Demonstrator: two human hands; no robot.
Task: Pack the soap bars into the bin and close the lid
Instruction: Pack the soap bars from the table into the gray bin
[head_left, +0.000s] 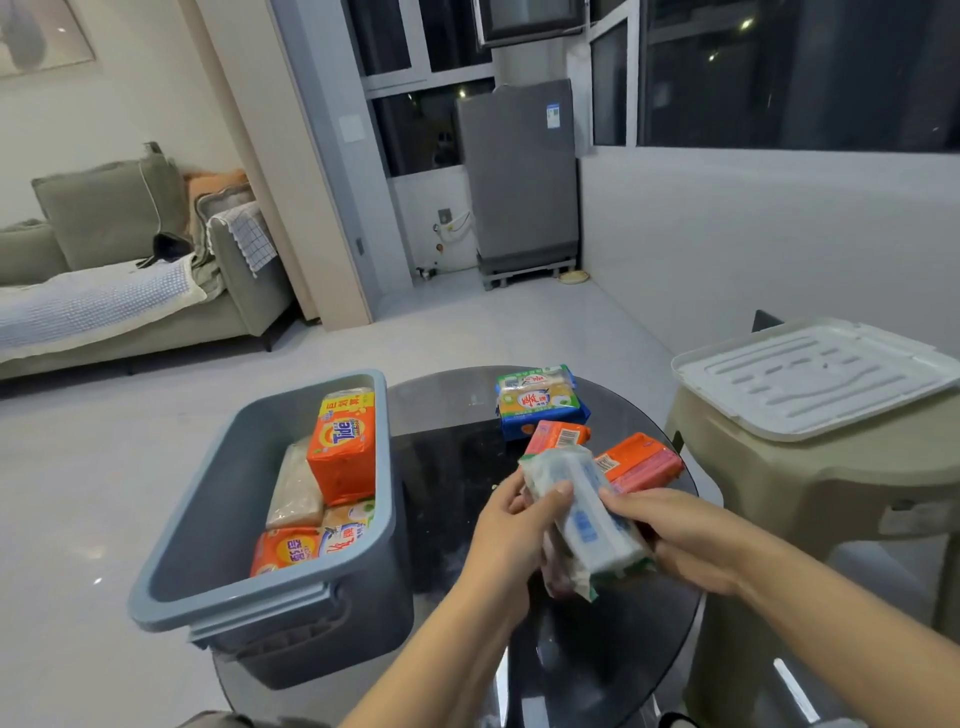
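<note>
Judging the white-and-blue wrapped soap pack (584, 514) to be dense, stiff and slick in its film, best gripped across its long sides, we held it over the glass table (452, 467), left hand (511, 525) and right hand (675, 535) both closed around it, beside the open grey bin (218, 519).

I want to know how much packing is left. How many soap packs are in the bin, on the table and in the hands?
In the bin: 5 visible, including the Tide pack
On the table: 3, namely the blue-green pack and two orange packs
In both hands: 1 white pack, possibly another beneath it
Total: 9 clearly visible
</note>
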